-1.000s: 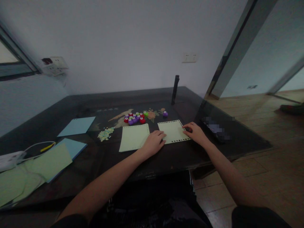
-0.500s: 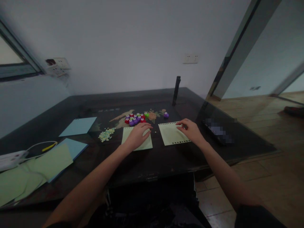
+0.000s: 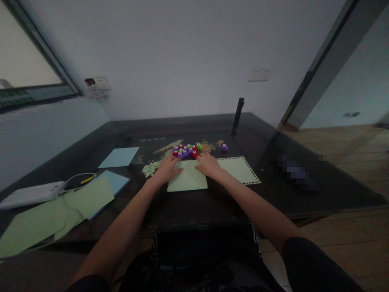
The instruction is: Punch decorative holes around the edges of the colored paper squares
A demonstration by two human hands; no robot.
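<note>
Right grip (image 3: 209, 164) spread, shifted from right sheet (image 3: 240, 169) to left sheet (image 3: 187, 180), left grip (image 3: 165, 169) spread opposite

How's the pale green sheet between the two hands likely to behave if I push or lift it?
The pale green sheet looks thin, so it is probably light and may bend when lifted by one edge. Lying flat on the smooth-looking dark tabletop, it could slide if pushed.
</note>
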